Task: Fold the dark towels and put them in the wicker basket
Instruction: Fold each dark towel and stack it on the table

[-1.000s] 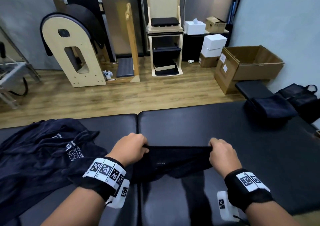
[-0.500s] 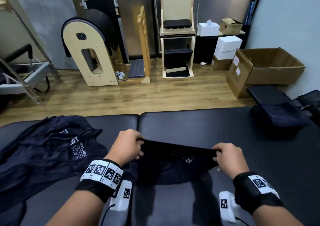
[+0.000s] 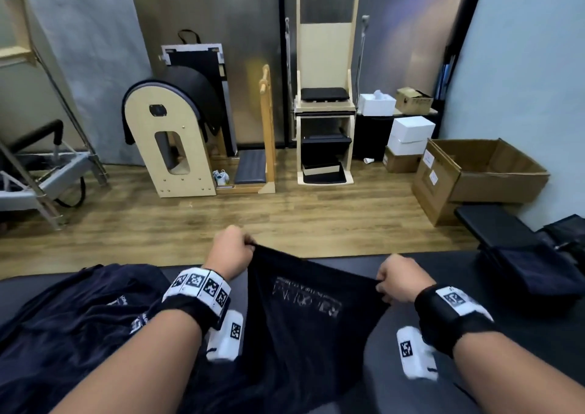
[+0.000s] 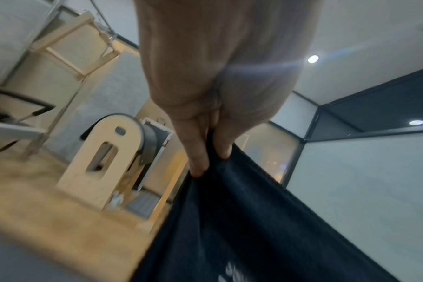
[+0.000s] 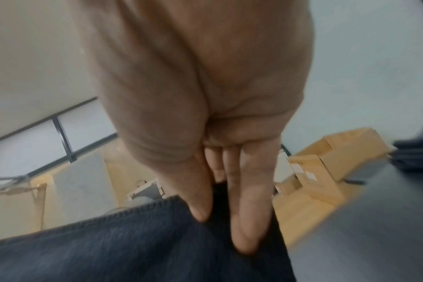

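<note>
A dark towel (image 3: 304,325) with pale lettering hangs stretched between my two hands above the black padded table (image 3: 493,344). My left hand (image 3: 232,250) pinches its upper left corner, held higher. My right hand (image 3: 397,276) pinches the upper right corner, lower. In the left wrist view thumb and fingers (image 4: 200,152) clamp the towel (image 4: 242,219) edge. The right wrist view shows thumb and fingers (image 5: 244,209) clamped on the towel (image 5: 133,238) hem. A heap of dark towels (image 3: 72,318) lies at the left. No wicker basket is visible.
A folded dark pile (image 3: 528,271) sits at the table's right end, beside a black bag (image 3: 566,226). Beyond the table are a wooden floor, an open cardboard box (image 3: 481,173), white boxes (image 3: 411,135) and wooden exercise equipment (image 3: 177,135).
Both hands have lifted the towel off the table, the left one higher, so it now hangs spread with its lettering showing. The head view has tilted up.
</note>
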The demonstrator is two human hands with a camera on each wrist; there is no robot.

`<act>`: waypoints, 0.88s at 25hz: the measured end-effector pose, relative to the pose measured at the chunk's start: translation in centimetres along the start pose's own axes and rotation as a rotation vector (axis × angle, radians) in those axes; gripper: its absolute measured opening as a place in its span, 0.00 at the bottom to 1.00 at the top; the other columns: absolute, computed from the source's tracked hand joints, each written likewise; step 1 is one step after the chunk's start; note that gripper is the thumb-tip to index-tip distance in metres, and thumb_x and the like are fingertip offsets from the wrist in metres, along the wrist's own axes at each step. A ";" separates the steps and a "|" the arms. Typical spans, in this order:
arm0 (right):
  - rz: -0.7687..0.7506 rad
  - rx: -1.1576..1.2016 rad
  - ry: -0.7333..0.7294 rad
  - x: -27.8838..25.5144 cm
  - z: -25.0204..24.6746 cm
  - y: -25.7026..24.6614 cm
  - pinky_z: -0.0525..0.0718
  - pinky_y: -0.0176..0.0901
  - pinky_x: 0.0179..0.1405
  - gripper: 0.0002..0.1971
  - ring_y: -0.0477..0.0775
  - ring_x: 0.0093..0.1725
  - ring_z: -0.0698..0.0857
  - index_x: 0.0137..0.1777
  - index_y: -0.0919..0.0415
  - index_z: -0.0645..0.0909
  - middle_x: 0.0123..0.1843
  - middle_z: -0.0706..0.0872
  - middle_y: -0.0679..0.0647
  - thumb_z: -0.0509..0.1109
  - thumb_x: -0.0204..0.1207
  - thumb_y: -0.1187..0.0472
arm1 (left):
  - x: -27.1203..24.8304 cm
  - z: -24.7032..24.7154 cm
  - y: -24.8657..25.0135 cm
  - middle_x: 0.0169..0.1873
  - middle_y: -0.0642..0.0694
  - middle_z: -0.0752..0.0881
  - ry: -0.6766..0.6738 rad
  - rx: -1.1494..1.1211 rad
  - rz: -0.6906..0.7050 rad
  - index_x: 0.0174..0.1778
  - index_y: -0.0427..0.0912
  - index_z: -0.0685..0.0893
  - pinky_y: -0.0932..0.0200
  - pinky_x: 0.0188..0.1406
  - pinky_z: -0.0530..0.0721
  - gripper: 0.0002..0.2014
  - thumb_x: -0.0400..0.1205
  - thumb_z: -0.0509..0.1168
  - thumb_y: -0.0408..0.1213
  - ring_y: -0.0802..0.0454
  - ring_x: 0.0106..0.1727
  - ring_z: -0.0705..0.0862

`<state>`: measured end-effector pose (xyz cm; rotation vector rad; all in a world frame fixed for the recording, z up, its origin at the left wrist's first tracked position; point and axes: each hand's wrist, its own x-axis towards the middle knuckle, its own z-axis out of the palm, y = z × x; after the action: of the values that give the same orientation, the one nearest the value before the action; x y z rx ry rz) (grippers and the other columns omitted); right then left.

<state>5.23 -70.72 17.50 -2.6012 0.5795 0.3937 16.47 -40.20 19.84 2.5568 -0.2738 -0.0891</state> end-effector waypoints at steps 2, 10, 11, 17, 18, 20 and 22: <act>-0.067 0.019 0.303 1.5 -5.2 -3.7 0.82 0.40 0.43 0.06 0.63 0.49 0.90 0.44 0.65 0.90 0.42 0.92 0.61 0.71 0.76 0.64 | 3.3 -5.1 3.0 0.46 0.39 0.92 0.157 -0.014 0.060 0.50 0.41 0.93 0.54 0.58 0.83 0.10 0.81 0.66 0.30 0.38 0.55 0.88; -0.461 0.110 1.083 -1.8 -17.4 -9.1 0.85 0.53 0.51 0.08 0.70 0.49 0.88 0.52 0.57 0.89 0.48 0.92 0.64 0.69 0.77 0.63 | 2.2 -20.0 8.8 0.55 0.42 0.92 0.732 -0.078 0.458 0.51 0.37 0.92 0.60 0.66 0.78 0.11 0.79 0.66 0.27 0.45 0.60 0.88; -0.485 0.100 1.096 -2.3 -17.2 -8.3 0.86 0.55 0.50 0.08 0.70 0.49 0.88 0.53 0.57 0.88 0.48 0.91 0.65 0.69 0.77 0.64 | 1.2 -19.5 8.5 0.55 0.42 0.91 0.744 -0.086 0.483 0.51 0.36 0.92 0.60 0.66 0.79 0.11 0.78 0.66 0.26 0.45 0.60 0.88; -0.462 0.030 1.028 -7.1 -11.1 0.4 0.88 0.52 0.39 0.03 0.66 0.39 0.88 0.46 0.56 0.86 0.38 0.90 0.59 0.72 0.76 0.64 | -5.0 -10.1 6.0 0.54 0.43 0.92 0.614 -0.071 0.440 0.52 0.37 0.92 0.62 0.61 0.80 0.10 0.79 0.69 0.25 0.46 0.57 0.89; -0.424 0.012 0.966 -7.9 -9.2 2.4 0.86 0.51 0.37 0.02 0.67 0.38 0.88 0.44 0.59 0.86 0.36 0.90 0.60 0.74 0.75 0.65 | -6.4 -7.7 5.4 0.52 0.43 0.92 0.547 -0.055 0.389 0.52 0.38 0.92 0.61 0.60 0.80 0.10 0.79 0.69 0.26 0.45 0.57 0.89; -0.335 -0.022 0.816 -9.5 -5.2 6.6 0.84 0.52 0.37 0.02 0.69 0.39 0.88 0.45 0.60 0.87 0.37 0.90 0.62 0.75 0.74 0.65 | -9.4 -2.7 4.4 0.48 0.42 0.93 0.408 -0.006 0.294 0.50 0.40 0.93 0.57 0.55 0.82 0.09 0.78 0.71 0.27 0.41 0.54 0.89; -0.238 -0.066 0.638 -10.3 -1.2 10.7 0.86 0.53 0.40 0.04 0.69 0.44 0.88 0.48 0.55 0.88 0.39 0.91 0.59 0.73 0.76 0.61 | -12.6 1.9 3.1 0.43 0.42 0.93 0.281 0.051 0.228 0.46 0.42 0.93 0.53 0.50 0.84 0.07 0.78 0.70 0.29 0.38 0.51 0.89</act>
<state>-8.44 -76.56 18.44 -2.7994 0.4434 -0.5219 3.37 -41.08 20.03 2.5283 -0.4588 0.3637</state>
